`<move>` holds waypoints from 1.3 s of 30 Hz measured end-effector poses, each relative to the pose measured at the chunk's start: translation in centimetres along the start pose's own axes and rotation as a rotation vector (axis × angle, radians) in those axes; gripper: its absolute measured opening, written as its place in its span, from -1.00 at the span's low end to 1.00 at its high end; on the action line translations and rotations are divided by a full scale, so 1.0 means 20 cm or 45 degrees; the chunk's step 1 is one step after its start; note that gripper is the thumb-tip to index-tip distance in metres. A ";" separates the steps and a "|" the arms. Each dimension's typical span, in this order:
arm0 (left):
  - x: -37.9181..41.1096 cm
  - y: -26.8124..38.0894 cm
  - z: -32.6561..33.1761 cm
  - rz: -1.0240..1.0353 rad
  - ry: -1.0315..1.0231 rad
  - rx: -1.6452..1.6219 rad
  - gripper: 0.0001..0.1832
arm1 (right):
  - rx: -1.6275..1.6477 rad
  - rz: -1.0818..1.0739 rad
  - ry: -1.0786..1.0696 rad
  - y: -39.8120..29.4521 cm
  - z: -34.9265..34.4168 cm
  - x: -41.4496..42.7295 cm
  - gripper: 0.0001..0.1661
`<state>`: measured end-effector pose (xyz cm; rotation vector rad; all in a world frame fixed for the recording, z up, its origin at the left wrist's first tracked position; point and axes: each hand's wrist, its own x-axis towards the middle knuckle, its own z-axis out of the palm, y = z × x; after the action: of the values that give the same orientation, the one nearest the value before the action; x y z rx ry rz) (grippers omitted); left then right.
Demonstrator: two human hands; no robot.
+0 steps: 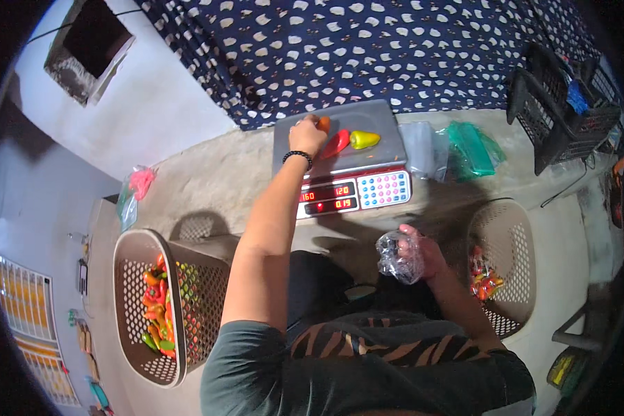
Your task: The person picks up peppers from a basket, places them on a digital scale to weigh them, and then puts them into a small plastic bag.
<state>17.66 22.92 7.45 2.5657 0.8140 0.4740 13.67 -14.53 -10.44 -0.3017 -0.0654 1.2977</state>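
My left hand, with a dark beaded bracelet at the wrist, has its fingers at an orange pepper over the grey platform of a digital scale. Right of that hand, a red pepper and a yellow-green pepper lie side by side on the platform. The scale's lit red display and keypad face me. My right hand holds a clear plastic bag, crumpled and puffed out, below the scale's near edge. Whether the bag holds anything cannot be seen.
A tall perforated basket of mixed peppers stands at left; another basket at right holds bagged peppers. Clear bags and green bags lie beside the scale. Black plastic crates stand farther right. A patterned curtain hangs behind.
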 end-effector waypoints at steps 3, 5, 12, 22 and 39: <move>0.03 0.05 0.09 -0.017 -0.056 0.126 -0.65 | 0.074 -0.006 -0.095 0.00 0.04 0.00 -0.16; 0.06 0.04 0.11 -0.047 -0.067 0.198 -0.66 | 0.115 -0.018 -0.134 0.00 0.13 0.00 -0.15; 0.11 0.03 0.06 0.035 -0.148 0.135 -0.68 | 0.045 -0.030 0.001 0.00 0.13 0.01 -0.12; 0.21 -0.39 -0.34 -0.185 0.296 -0.833 -0.82 | -0.075 -0.071 -0.023 0.00 0.08 0.00 -0.15; -0.14 -0.59 -0.13 -0.356 0.053 -0.733 -0.83 | -0.148 -0.076 0.156 0.01 0.11 -0.02 -0.13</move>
<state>8.80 30.83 3.60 1.8901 0.8803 0.5752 12.84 -14.40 -8.27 -0.4751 -0.0459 1.2158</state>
